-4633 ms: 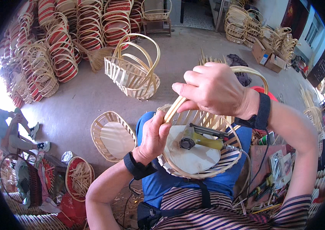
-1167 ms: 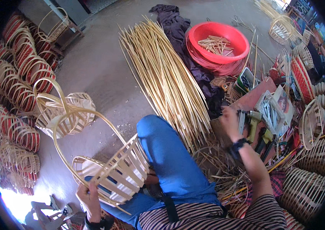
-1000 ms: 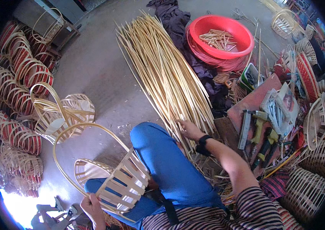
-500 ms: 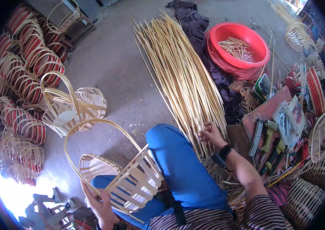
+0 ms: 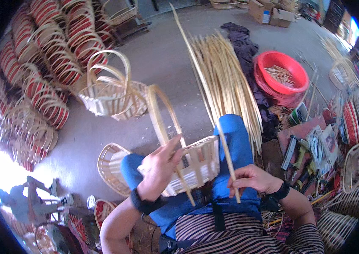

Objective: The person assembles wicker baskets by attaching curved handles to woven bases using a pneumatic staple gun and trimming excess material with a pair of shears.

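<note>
A woven basket [image 5: 203,158] of pale flat strips, with a tall arched handle, is tilted in my lap between my knees. My left hand [image 5: 160,167] is closed over the basket where the handle meets the rim; the fingertips are partly blurred. In my right hand [image 5: 253,180] one end of a long thin bamboo strip [image 5: 222,137] is pinched between thumb and fingers. From there the strip slants across my knee and up to the far left. Just beyond my knee lies a wide bundle of similar strips [image 5: 230,80] on the floor.
Two handled baskets [image 5: 116,99] stand on the floor ahead. Stacked red-and-pale baskets [image 5: 56,55] fill the left. On the right are a red basin [image 5: 302,76] holding short sticks, dark cloth [image 5: 243,46] and staple guns [image 5: 300,156]. Another person [image 5: 20,201] sits at lower left.
My right hand has drawn a long strip from the bundle toward my lap. My left hand has shifted from the basket's near left side up to its handle. The view has tilted.
</note>
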Demonstrator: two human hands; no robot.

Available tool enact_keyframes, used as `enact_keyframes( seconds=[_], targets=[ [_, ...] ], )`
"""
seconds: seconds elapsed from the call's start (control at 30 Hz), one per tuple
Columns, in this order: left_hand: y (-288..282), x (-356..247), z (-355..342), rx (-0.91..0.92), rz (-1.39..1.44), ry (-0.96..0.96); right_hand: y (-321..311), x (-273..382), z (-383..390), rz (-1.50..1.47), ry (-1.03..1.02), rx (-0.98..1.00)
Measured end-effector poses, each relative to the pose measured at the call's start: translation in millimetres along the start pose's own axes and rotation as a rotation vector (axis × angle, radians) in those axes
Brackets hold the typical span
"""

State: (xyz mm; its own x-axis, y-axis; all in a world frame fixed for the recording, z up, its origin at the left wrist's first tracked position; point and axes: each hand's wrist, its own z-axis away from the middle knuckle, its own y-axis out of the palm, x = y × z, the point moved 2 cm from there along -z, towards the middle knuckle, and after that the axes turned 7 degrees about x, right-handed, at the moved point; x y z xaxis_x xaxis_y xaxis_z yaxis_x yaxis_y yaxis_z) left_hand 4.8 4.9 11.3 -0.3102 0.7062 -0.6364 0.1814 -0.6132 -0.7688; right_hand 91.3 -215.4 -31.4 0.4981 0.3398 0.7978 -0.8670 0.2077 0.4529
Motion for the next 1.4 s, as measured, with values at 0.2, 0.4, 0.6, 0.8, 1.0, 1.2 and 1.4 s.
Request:
enact_keyframes(
  seconds=[0.2,0.4,0.6,0.8,1.0,1.2,1.4],
  targets=[
    [12.2,-1.6,-10.6,-0.017,-0.010,0.178,58.1,3.1,-55.6,0.225,-0.240,-0.029],
    [11.6,7.7,-33.1,0.010,0.489,-0.014,58.4,3.9,-57.1,0.473,-0.225,-0.235],
    [0.8,6.6,-68.0,0.187,1.442,-0.118,64.6,-0.3,-60.8,0.741,-0.284,-0.334],
    [16.1,3.2,-75.8,0.147,1.680,-0.221,62.3,-0.8,-64.1,0.907,-0.067,-0.365],
    [-3.1,9.5,-71.1,0.064,1.382,-0.189,67.2,-5.6,-75.3,0.951,-0.373,-0.460],
    [-13.8,-3.1,4.7,-0.072,-0.133,0.268,72.8,-21.1,-74.5,0.572,-0.502,-0.267],
    [-13.1,5.7,35.3,-0.063,-0.425,0.217,31.4,-7.6,-45.7,0.339,-0.432,-0.211]
  ],
)
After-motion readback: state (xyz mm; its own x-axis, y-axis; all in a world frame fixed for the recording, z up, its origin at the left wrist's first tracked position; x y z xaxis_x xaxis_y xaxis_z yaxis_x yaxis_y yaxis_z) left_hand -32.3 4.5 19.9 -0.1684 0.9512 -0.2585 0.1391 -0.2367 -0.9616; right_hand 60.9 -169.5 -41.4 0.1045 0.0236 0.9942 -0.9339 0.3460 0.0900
